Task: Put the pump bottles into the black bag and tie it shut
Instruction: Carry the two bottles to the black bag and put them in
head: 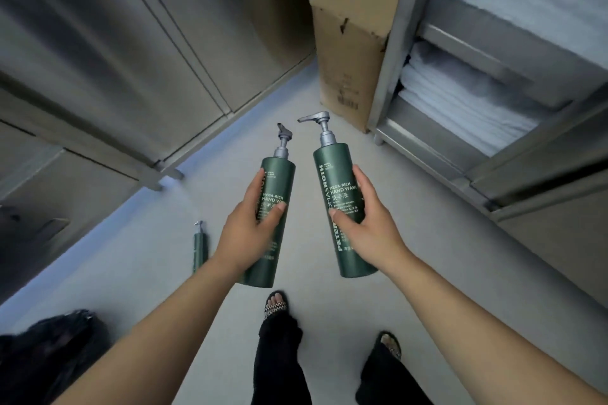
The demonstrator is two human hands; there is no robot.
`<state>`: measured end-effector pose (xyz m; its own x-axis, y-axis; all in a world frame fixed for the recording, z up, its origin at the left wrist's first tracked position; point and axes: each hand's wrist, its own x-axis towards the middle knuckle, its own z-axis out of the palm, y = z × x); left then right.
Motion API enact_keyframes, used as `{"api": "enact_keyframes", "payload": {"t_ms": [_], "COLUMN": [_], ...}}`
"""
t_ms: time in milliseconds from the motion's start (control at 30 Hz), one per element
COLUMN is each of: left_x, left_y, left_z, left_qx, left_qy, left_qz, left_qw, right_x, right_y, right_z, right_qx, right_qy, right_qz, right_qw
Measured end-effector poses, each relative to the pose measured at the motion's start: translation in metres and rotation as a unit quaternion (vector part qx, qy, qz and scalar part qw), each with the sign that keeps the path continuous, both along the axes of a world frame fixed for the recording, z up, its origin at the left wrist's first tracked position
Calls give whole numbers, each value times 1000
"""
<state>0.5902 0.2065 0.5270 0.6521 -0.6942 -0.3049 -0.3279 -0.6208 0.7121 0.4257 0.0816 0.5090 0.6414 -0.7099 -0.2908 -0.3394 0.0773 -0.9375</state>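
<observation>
I hold two dark green pump bottles with grey pump heads upright in front of me, above the floor. My left hand (253,223) grips the left bottle (278,174) around its middle. Around the label of the right bottle (332,174) my right hand (365,220) is closed. A third green pump bottle (199,248) stands on the pale floor to the left, apart from both hands. The black bag (49,348) lies crumpled on the floor at the lower left, beside my left forearm.
Steel cabinet doors (115,59) line the left side. A tall cardboard box (352,43) stands at the back. A metal shelf rack (460,108) with folded white towels fills the right. My two sandalled feet (276,302) stand on the floor below the bottles.
</observation>
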Motion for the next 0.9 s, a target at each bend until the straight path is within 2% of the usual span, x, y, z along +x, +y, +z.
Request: {"api": "enact_keyframes", "payload": {"t_ms": [167,400,700,900], "left_x": [-52,-83,-73,-66], "left_y": [49,136,345,512], "left_z": [79,130,151,143], "left_qx": [-65,-110,-123,-116], "left_qy": [10,7,-42,-28], "left_qz": [114,243,416,485], "left_qw": [991,964,900,867], "right_x": [-24,3,84,128], "right_y": [16,82,265,412], "right_z": [87,141,176,175], "right_qx": [-26,-60,-77,-74], "right_qy": [-26,-35,-64,-66], "right_qz": [67,198,364,454], "right_qw": [997,978,926,886]}}
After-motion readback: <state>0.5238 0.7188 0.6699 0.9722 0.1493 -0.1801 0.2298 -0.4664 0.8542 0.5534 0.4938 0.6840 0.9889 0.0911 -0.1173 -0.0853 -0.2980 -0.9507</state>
